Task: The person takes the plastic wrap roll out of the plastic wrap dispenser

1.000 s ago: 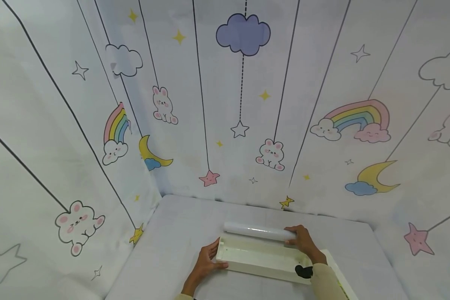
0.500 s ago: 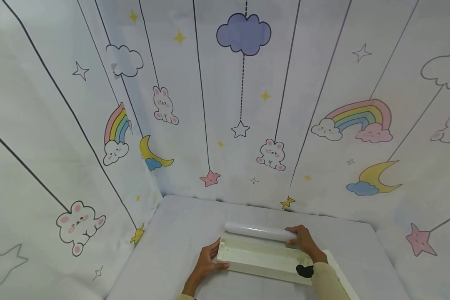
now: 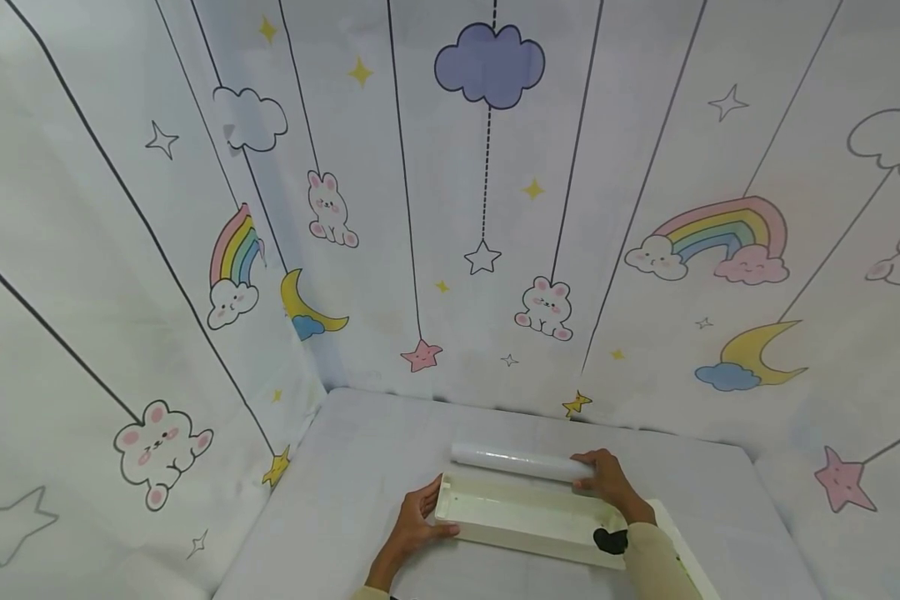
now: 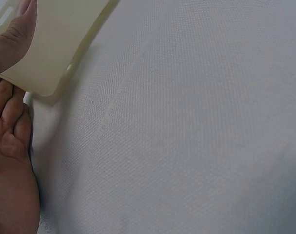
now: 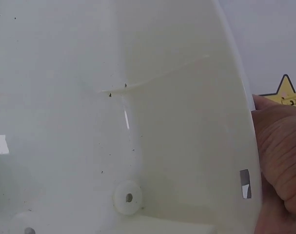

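A long, open cream plastic box [image 3: 525,512] lies on the white table. My left hand [image 3: 414,527] grips its left end, thumb on the front wall and fingers round the back corner. In the left wrist view the thumb of the left hand [image 4: 11,131] lies over the box wall [image 4: 60,48]. Behind the box is a shiny white roll [image 3: 513,461]. My right hand [image 3: 607,482] holds the roll's right end between fingers and thumb. The right wrist view looks into the box [image 5: 182,126], with the right hand [image 5: 284,156] beyond its rim; the fingertips are hidden there.
Another long cream piece [image 3: 675,537] with a yellow-green mark lies right of the box, partly behind the right sleeve [image 3: 656,562]. A black object [image 3: 610,542] shows by the right wrist. Printed white sheets [image 3: 450,317] hang behind and beside the table [image 3: 375,433].
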A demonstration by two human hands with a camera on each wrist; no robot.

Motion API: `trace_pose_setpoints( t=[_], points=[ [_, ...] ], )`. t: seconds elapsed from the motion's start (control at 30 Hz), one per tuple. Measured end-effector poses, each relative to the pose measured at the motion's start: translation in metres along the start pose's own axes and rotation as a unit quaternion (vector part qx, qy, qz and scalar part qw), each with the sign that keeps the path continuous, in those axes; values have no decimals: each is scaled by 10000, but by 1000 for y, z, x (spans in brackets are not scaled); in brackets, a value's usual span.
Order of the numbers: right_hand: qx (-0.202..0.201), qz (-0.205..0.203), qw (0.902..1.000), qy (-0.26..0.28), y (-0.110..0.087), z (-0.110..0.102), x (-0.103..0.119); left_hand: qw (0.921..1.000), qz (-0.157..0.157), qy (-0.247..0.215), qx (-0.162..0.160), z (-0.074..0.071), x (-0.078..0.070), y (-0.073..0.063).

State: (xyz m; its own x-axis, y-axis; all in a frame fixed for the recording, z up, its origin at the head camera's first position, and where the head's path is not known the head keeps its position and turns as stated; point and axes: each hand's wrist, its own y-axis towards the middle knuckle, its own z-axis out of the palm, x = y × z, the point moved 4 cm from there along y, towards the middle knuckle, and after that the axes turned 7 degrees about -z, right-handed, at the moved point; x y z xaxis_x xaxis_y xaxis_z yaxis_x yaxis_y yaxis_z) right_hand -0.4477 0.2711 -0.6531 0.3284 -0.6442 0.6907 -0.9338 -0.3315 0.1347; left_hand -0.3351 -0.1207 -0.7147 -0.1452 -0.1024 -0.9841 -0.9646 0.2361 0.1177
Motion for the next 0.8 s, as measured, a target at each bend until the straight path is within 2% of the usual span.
trace_pose_setpoints(
  t=[0.17, 0.33, 0.57, 0.8],
  points=[
    [33, 111, 9999, 44, -1, 1, 0, 10000, -62, -39, -12, 0, 2, 0],
    [-16, 152, 9999, 62, -2, 2, 0, 10000, 75, -26, -15, -1, 5, 0],
    [-106, 102, 9999, -39, -3, 4, -2, 9978, -495, -447, -45, -1, 14, 3],
    [-1, 127, 9999, 29, -4, 4, 2, 9989, -439, -115, -69, 0, 4, 0]
  ],
)
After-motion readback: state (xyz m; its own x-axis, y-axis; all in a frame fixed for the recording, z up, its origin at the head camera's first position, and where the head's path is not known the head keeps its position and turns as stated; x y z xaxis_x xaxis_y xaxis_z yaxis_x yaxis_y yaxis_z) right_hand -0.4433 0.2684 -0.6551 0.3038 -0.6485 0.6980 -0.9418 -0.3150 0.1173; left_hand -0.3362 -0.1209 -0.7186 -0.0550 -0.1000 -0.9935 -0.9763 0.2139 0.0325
